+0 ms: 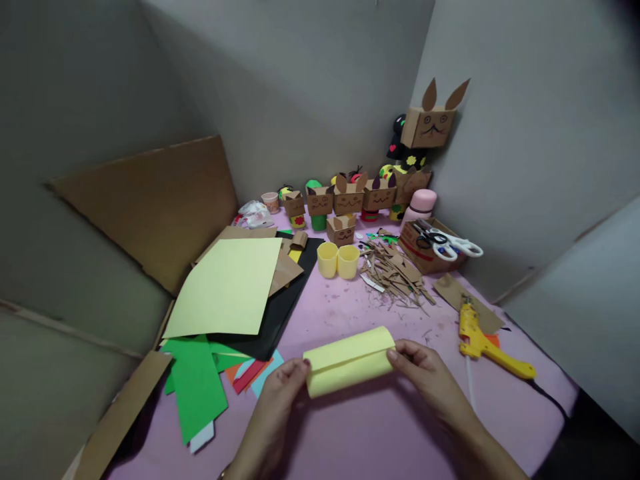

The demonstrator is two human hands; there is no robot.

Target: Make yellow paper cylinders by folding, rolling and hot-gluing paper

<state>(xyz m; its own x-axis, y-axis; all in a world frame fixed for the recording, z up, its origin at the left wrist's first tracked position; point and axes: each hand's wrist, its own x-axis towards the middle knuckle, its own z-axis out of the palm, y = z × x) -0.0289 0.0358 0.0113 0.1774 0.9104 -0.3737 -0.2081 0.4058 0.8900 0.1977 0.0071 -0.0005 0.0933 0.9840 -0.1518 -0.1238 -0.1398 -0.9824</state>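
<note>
Between my two hands is a pale yellow sheet, curled into a tube with its long free edge showing along the top side. My left hand pinches the tube's left end between thumb and fingers. At the other end, my right hand grips it, thumb on top. The tube is held a little above the pink tabletop, its right end slightly higher in view. Farther back stand two short yellow paper cylinders, side by side and touching.
Left lie a large yellow sheet, black sheets and green pieces. Cardboard scraps are heaped behind. To the right are a yellow glue gun and scissors on a box. Cardboard animal figures line the back.
</note>
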